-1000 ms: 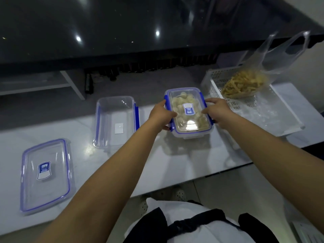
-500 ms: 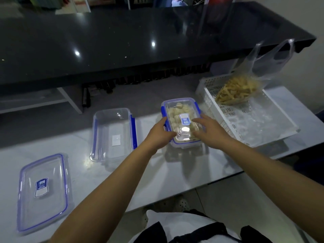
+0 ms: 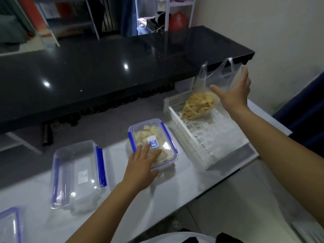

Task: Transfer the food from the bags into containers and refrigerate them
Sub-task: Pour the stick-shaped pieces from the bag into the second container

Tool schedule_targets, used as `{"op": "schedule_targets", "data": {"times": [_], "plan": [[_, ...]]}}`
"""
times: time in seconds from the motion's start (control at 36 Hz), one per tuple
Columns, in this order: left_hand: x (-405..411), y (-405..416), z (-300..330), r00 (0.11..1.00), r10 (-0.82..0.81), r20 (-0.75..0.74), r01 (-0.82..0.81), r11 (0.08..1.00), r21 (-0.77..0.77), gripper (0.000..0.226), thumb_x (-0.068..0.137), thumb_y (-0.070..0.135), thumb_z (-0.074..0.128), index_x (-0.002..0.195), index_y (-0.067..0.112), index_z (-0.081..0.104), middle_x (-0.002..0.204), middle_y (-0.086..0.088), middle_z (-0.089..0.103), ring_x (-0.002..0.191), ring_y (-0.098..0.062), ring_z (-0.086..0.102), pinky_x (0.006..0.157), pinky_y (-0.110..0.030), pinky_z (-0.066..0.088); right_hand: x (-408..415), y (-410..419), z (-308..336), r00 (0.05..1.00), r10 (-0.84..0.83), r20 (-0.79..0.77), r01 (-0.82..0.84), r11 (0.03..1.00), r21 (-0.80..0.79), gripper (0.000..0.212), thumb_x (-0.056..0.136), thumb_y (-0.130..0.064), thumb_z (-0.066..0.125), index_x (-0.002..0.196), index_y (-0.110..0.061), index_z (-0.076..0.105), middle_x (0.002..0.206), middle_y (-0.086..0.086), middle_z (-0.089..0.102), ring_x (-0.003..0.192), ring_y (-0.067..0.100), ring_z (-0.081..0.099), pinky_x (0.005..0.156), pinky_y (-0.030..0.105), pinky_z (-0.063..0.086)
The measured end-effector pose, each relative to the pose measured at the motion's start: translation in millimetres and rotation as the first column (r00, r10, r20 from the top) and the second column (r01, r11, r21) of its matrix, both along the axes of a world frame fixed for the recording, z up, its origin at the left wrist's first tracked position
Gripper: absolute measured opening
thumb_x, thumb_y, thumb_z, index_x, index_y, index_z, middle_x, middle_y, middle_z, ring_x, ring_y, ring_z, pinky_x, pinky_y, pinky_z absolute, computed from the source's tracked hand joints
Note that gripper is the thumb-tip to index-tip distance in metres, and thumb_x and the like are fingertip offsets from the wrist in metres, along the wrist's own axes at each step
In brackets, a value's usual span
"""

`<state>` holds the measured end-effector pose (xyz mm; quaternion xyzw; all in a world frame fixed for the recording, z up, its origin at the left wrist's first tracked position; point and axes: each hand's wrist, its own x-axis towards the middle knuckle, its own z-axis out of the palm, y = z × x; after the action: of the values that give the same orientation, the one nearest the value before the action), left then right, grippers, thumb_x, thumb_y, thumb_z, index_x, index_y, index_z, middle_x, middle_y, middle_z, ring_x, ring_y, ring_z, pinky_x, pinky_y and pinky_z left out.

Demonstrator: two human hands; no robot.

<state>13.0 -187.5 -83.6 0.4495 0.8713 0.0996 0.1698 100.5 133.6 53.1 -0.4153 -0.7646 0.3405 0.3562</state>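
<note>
A lidded clear container with blue clips [image 3: 152,137], full of pale food pieces, sits on the white counter [image 3: 122,199]. My left hand [image 3: 142,165] rests flat on its near end, fingers straight. My right hand [image 3: 233,92] is raised with spread fingers beside a clear plastic bag [image 3: 215,79] of yellow strips [image 3: 198,106], which stands in a white slotted tray [image 3: 210,137]. I cannot tell whether the fingers touch the bag. An empty clear container [image 3: 77,174] lies to the left. A loose lid [image 3: 10,225] shows at the bottom left corner.
A glossy black counter [image 3: 105,71] runs across the back, higher than the white one. Shelves and clutter stand behind it. A wall is on the right. The white counter's front edge lies near my body.
My right hand left the filled container and rose to the bag in the tray. My left hand now lies flat on the lid. The camera tilted up.
</note>
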Motion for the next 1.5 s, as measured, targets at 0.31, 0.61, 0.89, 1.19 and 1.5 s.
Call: {"op": "schedule_targets", "data": {"times": [0.31,0.61,0.89,1.19,1.5], "plan": [[-4,18,2,0.998,0.056,0.013,-0.056,0.998,0.001,0.072,0.095,0.052,0.059,0.155,0.048,0.02,0.17,0.004,0.002,0.156,-0.025,0.0,0.124,-0.039,0.012,-54,74,23,0.957,0.15,-0.249,-0.237,0.898,-0.37,0.127,0.069,-0.045,0.088,0.159,-0.022,0.002,0.165,0.005,0.018,0.148,0.022,0.026,0.112,0.039,0.035],[-2,31,3,0.99,0.129,0.048,-0.131,0.991,0.036,0.076,0.09,0.042,0.07,0.153,0.046,0.028,0.168,0.006,0.009,0.156,-0.024,0.005,0.123,-0.035,0.015,-92,65,9,0.978,0.172,0.116,-0.155,0.978,-0.142,0.102,0.07,-0.057,0.068,0.153,-0.047,0.01,0.156,0.005,0.038,0.141,0.037,0.026,0.114,0.059,0.021],[0,32,6,0.981,0.171,0.092,-0.176,0.983,0.047,0.077,0.088,0.038,0.074,0.151,0.048,0.031,0.167,0.01,0.012,0.155,-0.021,0.007,0.121,-0.037,0.022,-87,104,26,0.86,0.509,0.036,-0.467,0.814,-0.346,0.074,0.078,-0.013,0.062,0.149,-0.023,0.042,0.1,0.001,0.064,0.091,0.014,0.061,0.069,0.021,0.048],[1,32,2,0.972,0.189,0.138,-0.203,0.974,0.098,0.078,0.088,0.037,0.075,0.146,0.056,0.027,0.167,0.012,0.013,0.155,-0.017,0.006,0.121,-0.039,0.023,-54,122,39,0.618,0.695,0.366,-0.668,0.71,-0.222,0.088,0.078,-0.003,0.078,0.148,-0.039,0.039,0.092,0.006,0.066,0.084,0.017,0.065,0.072,0.029,0.05],[1,28,-2,0.979,0.166,0.115,-0.177,0.98,0.093,0.077,0.09,0.044,0.07,0.142,0.062,0.015,0.167,0.015,0.007,0.156,-0.015,0.0,0.122,-0.039,0.019,-59,85,48,0.846,0.524,-0.1,-0.532,0.811,-0.243,0.031,0.085,-0.002,0.072,0.112,-0.016,0.071,0.08,0.002,0.064,0.061,0.003,0.062,0.047,0.012,0.045]]}}
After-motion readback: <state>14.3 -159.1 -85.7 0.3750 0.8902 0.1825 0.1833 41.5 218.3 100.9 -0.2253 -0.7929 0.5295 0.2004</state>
